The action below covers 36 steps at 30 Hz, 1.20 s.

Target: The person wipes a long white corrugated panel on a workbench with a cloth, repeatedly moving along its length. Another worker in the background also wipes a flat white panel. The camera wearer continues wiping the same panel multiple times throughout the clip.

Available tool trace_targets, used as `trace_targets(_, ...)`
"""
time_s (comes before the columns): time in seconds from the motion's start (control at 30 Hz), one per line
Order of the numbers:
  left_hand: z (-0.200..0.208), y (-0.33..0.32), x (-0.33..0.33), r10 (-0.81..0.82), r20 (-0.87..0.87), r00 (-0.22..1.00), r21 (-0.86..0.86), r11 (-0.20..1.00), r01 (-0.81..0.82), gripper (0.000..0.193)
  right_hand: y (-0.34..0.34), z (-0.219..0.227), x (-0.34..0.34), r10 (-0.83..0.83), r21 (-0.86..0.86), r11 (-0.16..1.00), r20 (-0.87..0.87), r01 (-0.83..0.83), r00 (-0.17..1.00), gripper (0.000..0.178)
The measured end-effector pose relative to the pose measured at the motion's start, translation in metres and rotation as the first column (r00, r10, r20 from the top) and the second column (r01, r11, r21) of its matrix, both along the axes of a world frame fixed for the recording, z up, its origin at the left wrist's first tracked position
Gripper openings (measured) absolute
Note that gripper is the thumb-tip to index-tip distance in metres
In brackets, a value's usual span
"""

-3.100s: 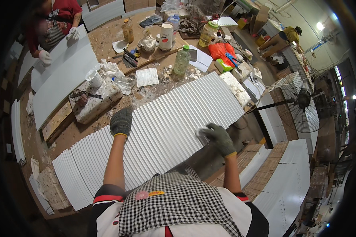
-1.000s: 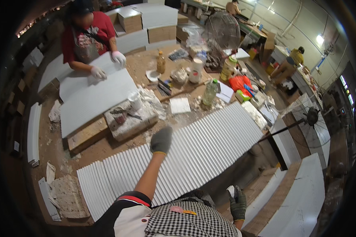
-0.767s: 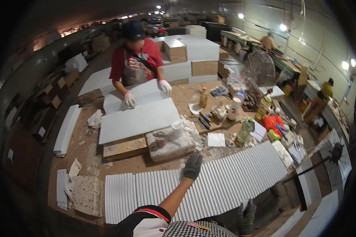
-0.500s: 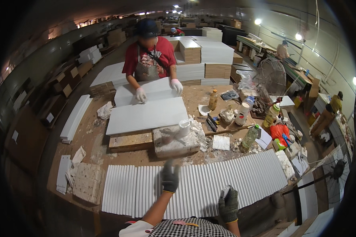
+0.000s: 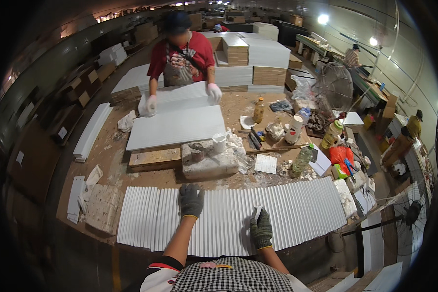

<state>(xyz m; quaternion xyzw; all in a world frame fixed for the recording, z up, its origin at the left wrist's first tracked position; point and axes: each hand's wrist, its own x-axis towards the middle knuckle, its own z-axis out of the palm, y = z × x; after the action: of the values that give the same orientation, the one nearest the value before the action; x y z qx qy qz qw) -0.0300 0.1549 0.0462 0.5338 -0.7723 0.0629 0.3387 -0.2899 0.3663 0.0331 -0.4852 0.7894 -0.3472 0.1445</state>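
Observation:
A row of narrow white strips (image 5: 287,209), set side by side, runs along the near edge of the worktable. My left hand (image 5: 191,200), in a dark grey glove, lies flat over the far ends of the strips, fingers stretched out and holding nothing. In my right hand (image 5: 261,231), gloved in grey-green, the fingers are closed round a small white piece (image 5: 257,211) whose kind I cannot make out. That hand is over the middle of the row. Beyond the strips, a stained white block (image 5: 210,165) carries a white cup (image 5: 219,142) and a small dark container (image 5: 197,154).
Across the table a co-worker in white gloves handles large white boards (image 5: 177,127). To the right stand bottles (image 5: 303,159), a white canister (image 5: 294,130) and a red bag (image 5: 342,156). At left are a dirty block (image 5: 105,208) and stacked white strips (image 5: 93,132). A fan (image 5: 413,212) stands at far right.
Both my hands have shifted slightly left and away over the strips, and the left one has settled flat. One co-worker's hand has moved to the left side of the boards. The view has tilted slightly.

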Motion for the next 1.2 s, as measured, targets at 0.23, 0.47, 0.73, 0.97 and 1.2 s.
trace_targets(0.23, 0.001, -0.002, -0.001, -0.031, 0.212, 0.977, 0.071, 0.997, 0.017, 0.023, 0.000, 0.029, 0.007, 0.002, -0.006, 1.000, 0.145, -0.001, 0.989, 0.063)
trace_targets(0.47, -0.001, -0.005, -0.004, -0.066, 0.112, 0.992, 0.078, 0.995, 0.058, 0.022, -0.001, 0.040, 0.009, -0.007, -0.003, 1.000, 0.242, 0.008, 0.970, 0.067)
trace_targets(0.73, 0.005, -0.003, -0.008, 0.063, 0.011, 0.998, 0.215, 0.975, -0.064, 0.023, 0.002, 0.026, 0.009, 0.033, -0.112, 0.994, 0.185, -0.013, 0.982, 0.068)
trace_targets(0.97, 0.010, -0.004, -0.004, 0.024, 0.111, 0.994, 0.283, 0.958, -0.055, 0.026, 0.002, 0.011, 0.010, 0.008, -0.148, 0.989, 0.219, 0.025, 0.976, 0.065)
trace_targets(1.2, 0.006, -0.003, 0.001, 0.000, 0.195, 0.981, 0.298, 0.953, -0.059, 0.033, -0.004, -0.015, 0.006, -0.037, -0.144, 0.986, 0.319, 0.087, 0.947, 0.065)
